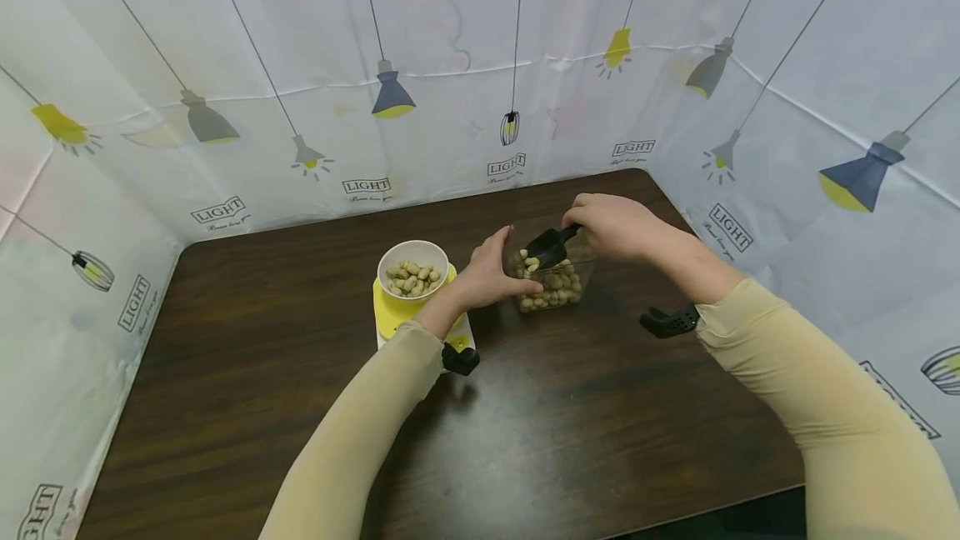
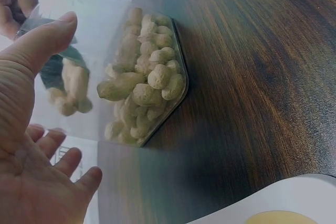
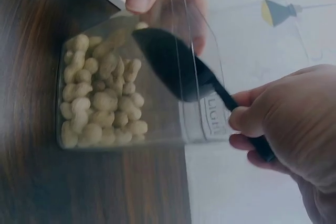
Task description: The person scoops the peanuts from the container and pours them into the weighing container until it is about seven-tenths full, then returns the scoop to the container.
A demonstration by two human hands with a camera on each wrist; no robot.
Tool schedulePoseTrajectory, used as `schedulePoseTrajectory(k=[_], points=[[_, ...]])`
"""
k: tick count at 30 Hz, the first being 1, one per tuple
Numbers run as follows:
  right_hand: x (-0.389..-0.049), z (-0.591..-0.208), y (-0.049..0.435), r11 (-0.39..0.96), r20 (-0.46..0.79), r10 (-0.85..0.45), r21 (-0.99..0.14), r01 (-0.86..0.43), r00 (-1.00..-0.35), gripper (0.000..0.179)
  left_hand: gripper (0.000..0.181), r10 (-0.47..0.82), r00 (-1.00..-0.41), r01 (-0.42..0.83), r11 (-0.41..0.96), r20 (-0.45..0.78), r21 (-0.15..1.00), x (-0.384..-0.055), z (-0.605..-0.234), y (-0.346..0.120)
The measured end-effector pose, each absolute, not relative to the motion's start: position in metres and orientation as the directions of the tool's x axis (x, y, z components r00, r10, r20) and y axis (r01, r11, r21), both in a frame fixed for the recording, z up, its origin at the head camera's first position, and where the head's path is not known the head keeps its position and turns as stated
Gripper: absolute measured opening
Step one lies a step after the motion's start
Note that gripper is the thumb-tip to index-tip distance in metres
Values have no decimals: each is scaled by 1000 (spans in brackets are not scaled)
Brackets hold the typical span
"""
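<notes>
My left hand [image 1: 491, 273] holds a clear plastic container [image 3: 160, 124] at its left side, thumb along the near wall and fingers toward the far wall. Unshelled peanuts [image 3: 105, 103] fill its lower part. The handle of a black scoop [image 1: 550, 248] is gripped in my right hand [image 1: 618, 227]. The scoop's bowl dips into the container's upper part, over the heap. Through the clear wall in the left wrist view, a few peanuts [image 2: 76, 82] show at the scoop. Left of the container, a white bowl [image 1: 413, 248] of peanuts stands on a yellow-topped scale [image 1: 386, 317].
A dark wooden table [image 1: 262, 373] carries everything. White sheeting [image 1: 450, 15] printed with lamps surrounds its back and sides. Black wrist straps show on the left [image 1: 461, 359] and right [image 1: 667, 322] arms. The scale's white edge [image 2: 299, 192] lies close beside my left hand.
</notes>
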State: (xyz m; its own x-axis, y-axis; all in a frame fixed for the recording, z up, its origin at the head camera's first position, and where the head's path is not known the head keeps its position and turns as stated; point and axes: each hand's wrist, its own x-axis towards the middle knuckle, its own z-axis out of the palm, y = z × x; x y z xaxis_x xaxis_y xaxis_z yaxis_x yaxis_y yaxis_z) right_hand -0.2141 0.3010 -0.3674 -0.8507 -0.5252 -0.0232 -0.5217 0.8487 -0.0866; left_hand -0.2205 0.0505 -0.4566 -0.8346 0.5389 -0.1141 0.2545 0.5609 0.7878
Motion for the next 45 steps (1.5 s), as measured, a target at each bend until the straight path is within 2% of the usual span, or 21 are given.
schedulePoseTrajectory(k=[8,17,34,39,45], points=[[-213,-375,314,858,47,-477,-190,-477,-878,26,116,530,-839,239,565,-125,790,-222,-458,51],[-215,-382,306,845,104,-483,-204,-494,-870,25,117,539,-832,245,568,-130,786,-225,-460,51],[-206,-385,328,856,75,-394,-332,-396,-916,29,124,552,-822,241,559,-139,794,-221,-457,47],[-206,-381,336,854,105,-375,-348,-387,-921,29,128,554,-825,273,559,-108,783,-215,-445,39],[-205,-373,341,847,142,-368,-355,-395,-919,28,120,570,-821,358,515,1,779,-209,-422,24]])
